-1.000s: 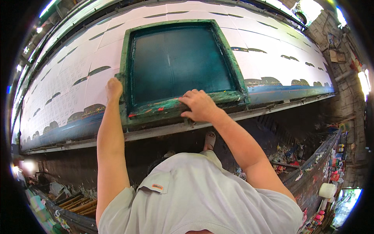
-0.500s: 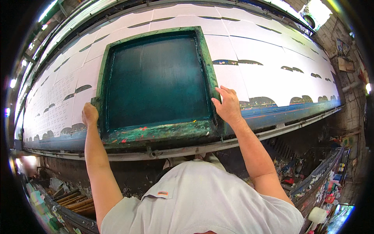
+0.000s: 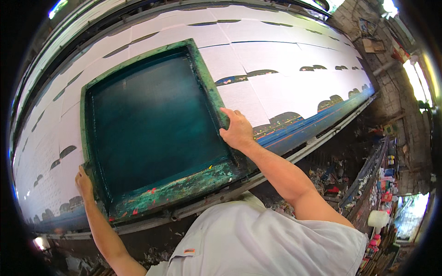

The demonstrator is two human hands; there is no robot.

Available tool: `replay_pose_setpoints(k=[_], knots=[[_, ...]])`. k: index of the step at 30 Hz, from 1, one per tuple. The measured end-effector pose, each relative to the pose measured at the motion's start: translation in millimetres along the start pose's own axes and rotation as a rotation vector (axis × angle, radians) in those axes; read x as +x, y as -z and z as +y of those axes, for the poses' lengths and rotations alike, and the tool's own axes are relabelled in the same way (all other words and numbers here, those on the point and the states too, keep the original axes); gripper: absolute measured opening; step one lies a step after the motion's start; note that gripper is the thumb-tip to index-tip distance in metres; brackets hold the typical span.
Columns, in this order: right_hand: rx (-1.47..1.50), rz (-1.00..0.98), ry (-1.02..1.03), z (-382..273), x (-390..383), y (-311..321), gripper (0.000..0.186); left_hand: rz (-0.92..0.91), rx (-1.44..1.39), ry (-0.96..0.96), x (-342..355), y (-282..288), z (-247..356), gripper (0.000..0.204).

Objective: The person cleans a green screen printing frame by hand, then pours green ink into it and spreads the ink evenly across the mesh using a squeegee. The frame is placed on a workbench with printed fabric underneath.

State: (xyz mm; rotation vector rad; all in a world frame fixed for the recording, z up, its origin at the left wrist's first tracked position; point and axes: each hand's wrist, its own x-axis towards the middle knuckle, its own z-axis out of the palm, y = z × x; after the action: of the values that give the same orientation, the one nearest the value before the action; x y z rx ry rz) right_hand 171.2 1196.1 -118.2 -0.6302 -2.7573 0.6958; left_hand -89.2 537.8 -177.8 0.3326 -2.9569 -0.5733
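A screen printing frame [image 3: 212, 87] with green, paint-stained wooden sides and a dark teal mesh lies over the white sheets on the long table. My left hand [image 3: 84, 185] grips its left side near the lower corner, fingers bent against the wood. On the right side, my right hand [image 3: 237, 130] holds the frame's edge, thumb and forefinger at the wood. Red and yellow paint specks mark the near bar. Whatever lies beneath the frame is hidden.
White fabric or paper sheets [image 3: 271, 50] cover the table, with dark, curved gaps between them. A metal rail [image 3: 313, 146] runs along its near edge. At right, a cluttered shelf [image 3: 384, 184] holds small coloured containers, near a brick floor [image 3: 347, 20].
My view has turned, so the table and frame appear tilted and farther left. Both hands stay at the frame's sides; the frame shows no clear shift against the sheets.
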Motion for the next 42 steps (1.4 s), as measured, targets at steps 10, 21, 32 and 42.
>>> replay_pose_setpoints(k=[10,21,32,42], knots=[[0.14,0.064,0.15,-17.1,18.7,40.9,0.048,-0.21,-0.598,0.25,-2.3,37.9,10.2,0.078],[0.081,0.089,0.163,137.8,81.8,164.1,0.036,-0.38,-1.001,0.291,-104.4,45.2,225.5,0.073],[0.081,0.163,0.103,442.7,157.7,292.9,0.034,-0.416,-1.091,0.193,-250.6,-57.2,492.2,0.058],[0.127,0.116,-0.138,653.4,180.6,369.8,0.032,-0.231,-1.075,0.185,-405.0,-151.6,689.3,0.048]])
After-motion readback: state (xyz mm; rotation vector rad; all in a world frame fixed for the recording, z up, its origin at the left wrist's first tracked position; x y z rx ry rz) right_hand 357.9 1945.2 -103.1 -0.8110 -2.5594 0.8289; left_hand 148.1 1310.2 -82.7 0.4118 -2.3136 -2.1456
